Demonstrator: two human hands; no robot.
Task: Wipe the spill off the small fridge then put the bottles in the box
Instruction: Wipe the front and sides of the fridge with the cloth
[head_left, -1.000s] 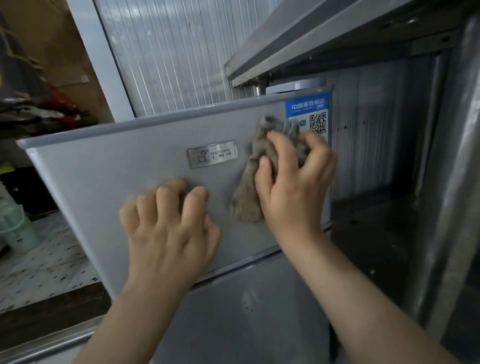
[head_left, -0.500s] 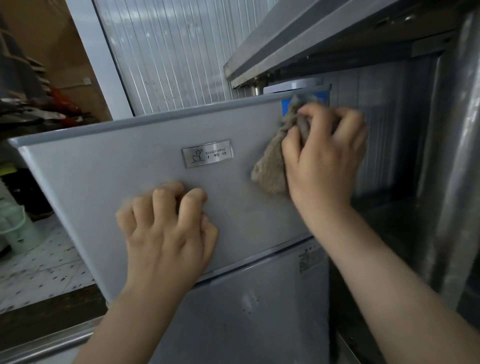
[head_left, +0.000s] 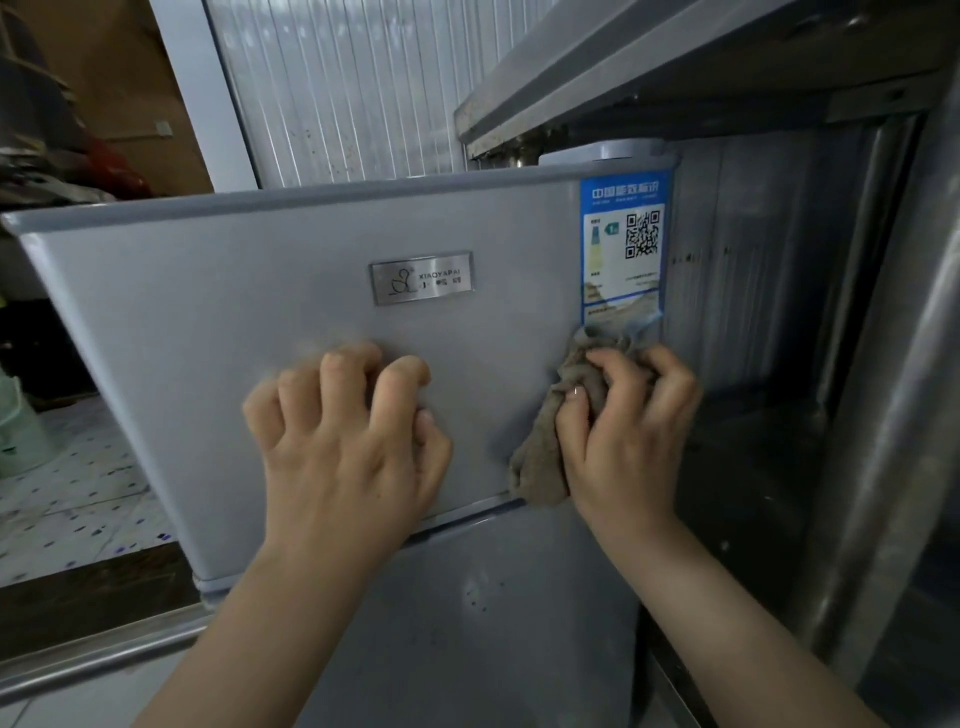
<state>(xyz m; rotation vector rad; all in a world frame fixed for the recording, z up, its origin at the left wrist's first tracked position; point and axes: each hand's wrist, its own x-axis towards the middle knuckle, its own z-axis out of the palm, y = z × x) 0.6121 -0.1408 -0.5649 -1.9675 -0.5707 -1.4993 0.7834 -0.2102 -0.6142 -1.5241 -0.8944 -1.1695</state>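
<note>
Wiping: right hand (head_left: 628, 441) grips a bunched cloth (head_left: 540, 467) against the fridge (head_left: 260, 322), just under the sticker (head_left: 621, 244).
Left hand (head_left: 343, 441): fingers curled, empty, tips on fridge.

A steel shelf (head_left: 649, 67) hangs above the right grip (head_left: 628, 431). Ribbed panelling (head_left: 337, 88) rises beyond the left grip (head_left: 343, 441), with speckled floor (head_left: 67, 499) and a green bucket (head_left: 18, 436) to its left.

Ribbed pale wall panel (head_left: 337, 93) behind, with a white upright post (head_left: 202, 93) at its left edge. Steel shelf (head_left: 649, 57) overhead right. Steel leg (head_left: 883, 415) far right, dim recess beside it. Speckled white floor tiles (head_left: 67, 499) lower left. Brown board (head_left: 130, 67) upper left.
</note>
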